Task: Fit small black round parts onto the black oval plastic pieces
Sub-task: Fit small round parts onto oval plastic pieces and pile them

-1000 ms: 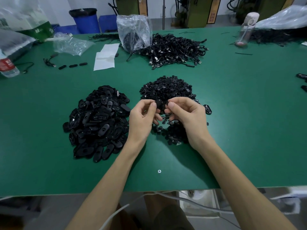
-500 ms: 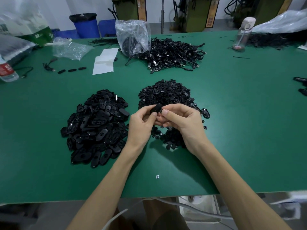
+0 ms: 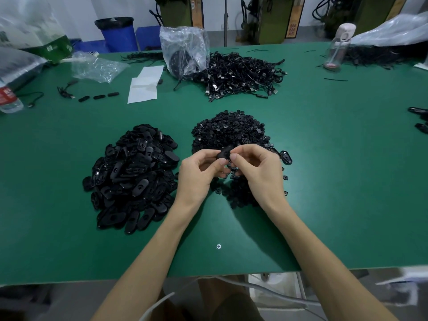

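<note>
Bench (image 3: 335,193), green top; contents as seen.

Centre, near: left hand (image 3: 196,174) and right hand (image 3: 259,172) held just above the bench, fingertips meeting; both pinch one black oval piece (image 3: 224,153) betw. thumb and fingers, left hand at its left end, right hand at its right end; whether a round part sits under the right fingertips, cannot tell.

Left of hands: heap of oval pieces (image 3: 134,177), large, loose.

Behind and under hands: heap of small round parts (image 3: 229,130), spilling toward the near side beneath the right wrist.

Just right of right hand: stray oval (image 3: 286,156), flat on bench.

Far centre: cable heap (image 3: 240,75), black; clear plastic bag (image 3: 185,49) touching its left side; white paper (image 3: 144,85) left of that.

Far left: water bottle (image 3: 7,98), red label.

Far right: clear bottle (image 3: 337,47), pale lid.

Near centre: screw head (image 3: 218,246) set in bench top.
</note>
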Available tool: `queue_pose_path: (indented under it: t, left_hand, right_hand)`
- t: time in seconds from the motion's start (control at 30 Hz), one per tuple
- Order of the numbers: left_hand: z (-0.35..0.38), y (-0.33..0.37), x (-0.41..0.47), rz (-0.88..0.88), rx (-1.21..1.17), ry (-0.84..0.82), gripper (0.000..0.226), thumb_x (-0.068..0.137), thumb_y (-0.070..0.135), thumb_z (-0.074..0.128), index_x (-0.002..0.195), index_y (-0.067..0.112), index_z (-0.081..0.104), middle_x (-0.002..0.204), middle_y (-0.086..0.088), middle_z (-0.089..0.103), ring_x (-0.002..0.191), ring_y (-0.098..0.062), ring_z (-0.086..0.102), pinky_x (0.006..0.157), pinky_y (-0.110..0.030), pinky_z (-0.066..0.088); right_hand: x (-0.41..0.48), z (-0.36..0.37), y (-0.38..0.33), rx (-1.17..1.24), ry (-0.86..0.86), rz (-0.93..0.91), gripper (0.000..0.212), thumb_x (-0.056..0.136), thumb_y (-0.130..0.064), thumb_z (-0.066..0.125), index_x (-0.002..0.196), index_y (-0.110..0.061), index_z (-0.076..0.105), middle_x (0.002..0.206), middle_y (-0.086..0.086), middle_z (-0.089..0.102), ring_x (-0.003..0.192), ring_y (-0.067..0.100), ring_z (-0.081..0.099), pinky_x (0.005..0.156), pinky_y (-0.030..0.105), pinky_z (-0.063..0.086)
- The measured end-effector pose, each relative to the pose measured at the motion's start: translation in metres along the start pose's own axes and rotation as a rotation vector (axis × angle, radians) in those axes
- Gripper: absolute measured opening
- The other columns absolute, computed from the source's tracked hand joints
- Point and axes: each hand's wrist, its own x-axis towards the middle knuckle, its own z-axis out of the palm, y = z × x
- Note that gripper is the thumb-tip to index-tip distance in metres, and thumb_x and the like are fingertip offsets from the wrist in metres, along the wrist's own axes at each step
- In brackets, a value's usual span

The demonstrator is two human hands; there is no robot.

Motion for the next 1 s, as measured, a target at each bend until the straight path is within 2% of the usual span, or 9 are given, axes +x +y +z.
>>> queue_pose_path:
  t: [0.1, 0.2, 0.47, 0.6, 0.77, 0.9, 1.0]
  left_hand:
    - [-0.0003, -0.0005, -0.0004, 0.005, 0.012, -0.005, 0.017, 0.091, 0.006, 0.077, 0.099, 0.02, 0.073, 0.084, -0.005, 0.08, 0.074, -0.024, 0.078, 0.07, -0.026, 0.061]
    - [-0.0002, -0.0013, -0.0002, 0.005, 0.024, -0.012, 0.016, 0.091, 0.007, 0.078, 0.099, 0.02, 0.073, 0.083, -0.005, 0.08, 0.072, -0.023, 0.077, 0.069, -0.028, 0.06]
    - [0.001, -0.0003, -0.0012, -0.001, 0.016, -0.034, 0.016, 0.092, 0.006, 0.077, 0.099, 0.02, 0.073, 0.082, -0.004, 0.08, 0.071, -0.021, 0.077, 0.067, -0.027, 0.06]
    - [0.0014, 0.0002, -0.0017, 0.002, 0.019, -0.045, 0.014, 0.092, 0.004, 0.076, 0.102, 0.014, 0.074, 0.083, -0.005, 0.079, 0.072, -0.02, 0.076, 0.068, -0.027, 0.06]
    - [0.0015, 0.0008, -0.0017, 0.006, 0.041, -0.046, 0.014, 0.094, 0.003, 0.074, 0.103, 0.014, 0.074, 0.08, -0.005, 0.079, 0.072, -0.018, 0.076, 0.069, -0.026, 0.06]
    - [0.0024, -0.0007, -0.0019, 0.015, 0.066, -0.045, 0.011, 0.095, 0.002, 0.072, 0.101, 0.012, 0.073, 0.078, -0.007, 0.077, 0.07, -0.018, 0.074, 0.068, -0.026, 0.059]
    - [0.0022, -0.0013, -0.0017, 0.02, 0.083, -0.042, 0.008, 0.097, 0.003, 0.07, 0.103, 0.008, 0.073, 0.078, -0.009, 0.077, 0.069, -0.018, 0.073, 0.067, -0.026, 0.059]
  right_hand:
    - [-0.0014, 0.0017, -0.001, -0.102, 0.022, -0.02, 0.006, 0.092, -0.01, 0.074, 0.093, -0.016, 0.076, 0.08, -0.003, 0.074, 0.075, 0.017, 0.07, 0.071, 0.034, 0.06]
    - [-0.001, 0.0018, -0.002, -0.142, 0.039, -0.034, 0.006, 0.092, -0.01, 0.075, 0.093, -0.015, 0.077, 0.08, -0.005, 0.074, 0.075, 0.015, 0.069, 0.07, 0.025, 0.055]
    - [-0.0009, 0.0022, -0.0032, -0.183, 0.039, -0.057, 0.005, 0.092, -0.011, 0.074, 0.095, -0.015, 0.076, 0.085, -0.005, 0.074, 0.079, 0.013, 0.07, 0.074, 0.024, 0.054]
    - [-0.0009, 0.0021, -0.0019, -0.215, 0.043, -0.064, 0.005, 0.092, -0.012, 0.075, 0.095, -0.016, 0.076, 0.088, -0.004, 0.074, 0.08, 0.012, 0.069, 0.077, 0.027, 0.056]
    - [-0.0022, 0.0031, -0.0001, -0.294, 0.052, -0.13, 0.005, 0.092, -0.013, 0.075, 0.094, -0.018, 0.075, 0.087, -0.006, 0.072, 0.078, 0.006, 0.067, 0.074, 0.021, 0.054]
    - [-0.0036, 0.0048, 0.0016, -0.371, 0.062, -0.215, 0.006, 0.091, -0.011, 0.074, 0.089, -0.015, 0.07, 0.085, -0.003, 0.066, 0.077, 0.008, 0.062, 0.069, 0.021, 0.05]
    - [-0.0043, 0.0057, 0.0019, -0.399, 0.07, -0.254, 0.007, 0.091, -0.009, 0.074, 0.088, -0.013, 0.07, 0.086, -0.003, 0.063, 0.077, 0.007, 0.06, 0.068, 0.013, 0.045]
